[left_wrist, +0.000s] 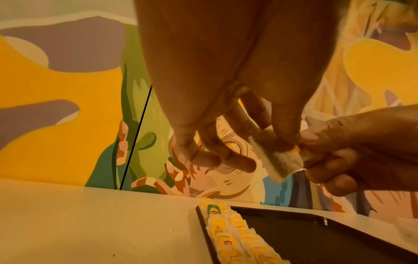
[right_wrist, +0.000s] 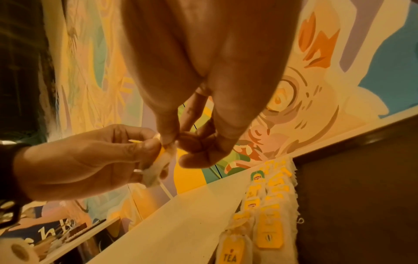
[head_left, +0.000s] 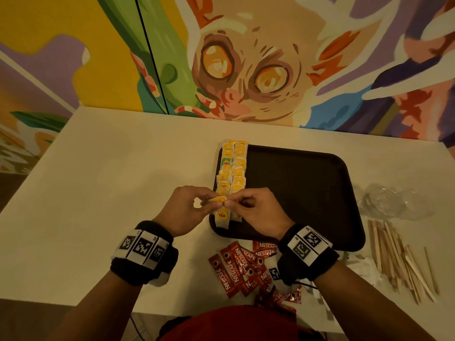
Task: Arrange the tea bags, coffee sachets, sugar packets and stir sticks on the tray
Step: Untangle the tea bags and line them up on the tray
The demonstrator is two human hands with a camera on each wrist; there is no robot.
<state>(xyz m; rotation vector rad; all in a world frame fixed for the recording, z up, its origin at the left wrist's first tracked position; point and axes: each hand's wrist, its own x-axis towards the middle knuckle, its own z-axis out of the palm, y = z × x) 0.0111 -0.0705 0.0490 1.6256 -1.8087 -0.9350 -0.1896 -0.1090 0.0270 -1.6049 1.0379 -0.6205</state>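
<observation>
Yellow-tagged tea bag above tray

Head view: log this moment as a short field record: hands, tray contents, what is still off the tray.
left hand: pinches a tea bag
right hand: pinches the same tea bag, above the tray's near left corner
tray: dark, two rows of tea bags along its left edge, rest bare
coffee sachets: red, loose on the table in front of the tray
stir sticks: piled on the table right of the tray
sugar packets: not clearly identifiable

Likely a café: a bright cartoon mural backs a white table holding a serving tray.
</observation>
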